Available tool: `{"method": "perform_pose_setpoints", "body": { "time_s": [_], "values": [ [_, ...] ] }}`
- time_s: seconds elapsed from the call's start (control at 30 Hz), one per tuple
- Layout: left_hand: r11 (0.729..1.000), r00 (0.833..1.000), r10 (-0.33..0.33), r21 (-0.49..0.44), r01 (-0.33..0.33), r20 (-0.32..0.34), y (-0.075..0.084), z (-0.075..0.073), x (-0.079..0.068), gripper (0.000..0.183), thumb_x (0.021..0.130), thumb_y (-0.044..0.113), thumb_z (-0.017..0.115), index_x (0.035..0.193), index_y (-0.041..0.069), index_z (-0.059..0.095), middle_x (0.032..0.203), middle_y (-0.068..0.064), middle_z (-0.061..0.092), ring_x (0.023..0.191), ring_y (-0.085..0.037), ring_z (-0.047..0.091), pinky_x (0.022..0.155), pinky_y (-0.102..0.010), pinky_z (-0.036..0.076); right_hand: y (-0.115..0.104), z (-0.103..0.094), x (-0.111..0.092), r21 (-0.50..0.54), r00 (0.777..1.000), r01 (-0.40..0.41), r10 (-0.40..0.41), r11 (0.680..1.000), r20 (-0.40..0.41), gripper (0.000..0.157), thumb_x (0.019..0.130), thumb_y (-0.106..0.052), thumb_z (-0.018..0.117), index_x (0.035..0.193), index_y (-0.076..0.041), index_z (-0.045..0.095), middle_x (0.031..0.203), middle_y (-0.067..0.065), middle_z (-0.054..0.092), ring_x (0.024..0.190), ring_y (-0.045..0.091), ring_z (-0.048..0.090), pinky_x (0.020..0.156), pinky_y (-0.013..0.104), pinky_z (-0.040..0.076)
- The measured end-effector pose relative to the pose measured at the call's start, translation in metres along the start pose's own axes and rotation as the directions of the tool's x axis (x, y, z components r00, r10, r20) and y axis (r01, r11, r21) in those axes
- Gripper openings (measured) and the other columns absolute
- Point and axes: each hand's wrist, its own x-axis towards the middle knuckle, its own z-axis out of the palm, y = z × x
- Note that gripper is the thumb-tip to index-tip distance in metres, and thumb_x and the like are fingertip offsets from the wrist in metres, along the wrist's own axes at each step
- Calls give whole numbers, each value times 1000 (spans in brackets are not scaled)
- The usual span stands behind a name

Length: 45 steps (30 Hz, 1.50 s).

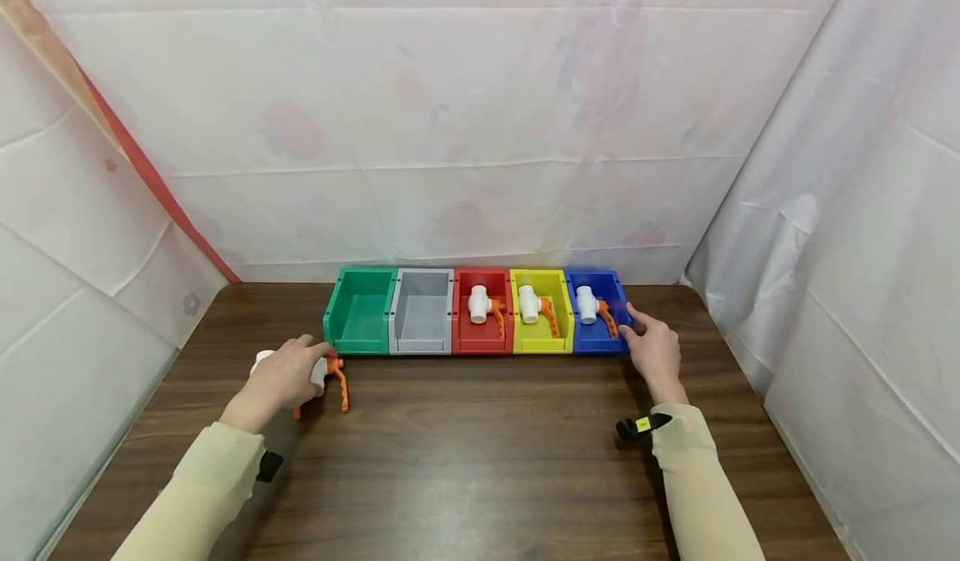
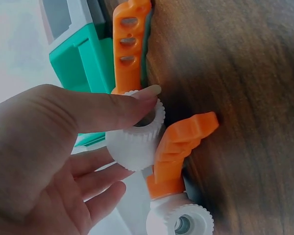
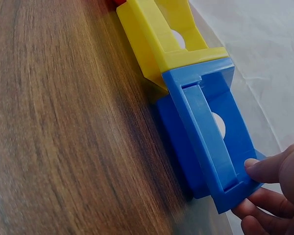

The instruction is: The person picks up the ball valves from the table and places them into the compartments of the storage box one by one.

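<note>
Pinching one orange-handled valve (image 2: 130, 149), the left hand (image 1: 283, 375) is beside another valve (image 2: 167, 182); the right hand (image 1: 652, 348) pinches the blue bin (image 1: 597, 346)

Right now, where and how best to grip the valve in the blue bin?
Likely the far end of its white body, from above: the orange handle branches right and runs frontward, leaving that end clear, while walls of the blue bin flank it and the right hand holds the bin's right edge.
</note>
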Motion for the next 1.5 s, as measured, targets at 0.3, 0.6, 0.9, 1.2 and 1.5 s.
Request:
{"method": "perform_pose_setpoints", "body": {
  "time_s": [0.3, 0.6, 0.9, 1.2, 1.5],
  "values": [
    [999, 999, 29, -24, -30, -40, 1, -3, 0, 50, 74, 6, 86, 120, 5, 68, 115, -24, 59, 104, -42, 55, 85, -61, 49, 2, 1, -1, -6, 1000, 1, -1, 1000, -15, 46, 96, -24, 69, 141, -22, 59, 95, 13, 68, 76, 31, 56, 63, 41, 42],
    [998, 998, 47, -40, -49, -46, 7, -14, -3, 50, 75, 4, 85, 121, 5, 68, 121, -26, 57, 111, -46, 52, 88, -63, 47, 2, 1, 0, -3, 1000, -5, 5, 1000, -15, 46, 97, -24, 69, 141, -22, 59, 95, 13, 68, 77, 31, 56, 64, 40, 42],
    [998, 994, 46, -44, -51, -97, 13, -26, -2, 49, 77, 5, 83, 122, 5, 66, 127, -26, 54, 117, -46, 47, 82, -64, 49, 0, 0, -1, 0, 1000, -9, 9, 1000, -13, 46, 97, -24, 69, 141, -22, 59, 96, 13, 68, 76, 31, 56, 63, 40, 43],
    [996, 978, 60, -49, -71, -198, 19, -33, 1, 51, 76, 3, 83, 123, 3, 64, 131, -27, 50, 119, -47, 43, 82, -64, 49, 0, 0, -1, 3, 1000, -8, 8, 1000, -10, 46, 96, -25, 69, 141, -22, 59, 94, 13, 68, 76, 31, 57, 63, 41, 42],
    [998, 942, 52, -27, -64, -332, 26, -35, 11, 53, 75, 0, 81, 125, 4, 62, 137, -28, 44, 124, -47, 39, 79, -64, 51, 1, 2, -1, 5, 1000, -7, 7, 1000, -15, 46, 96, -24, 69, 141, -22, 59, 94, 13, 68, 76, 31, 57, 64, 41, 42]
  ]
}}
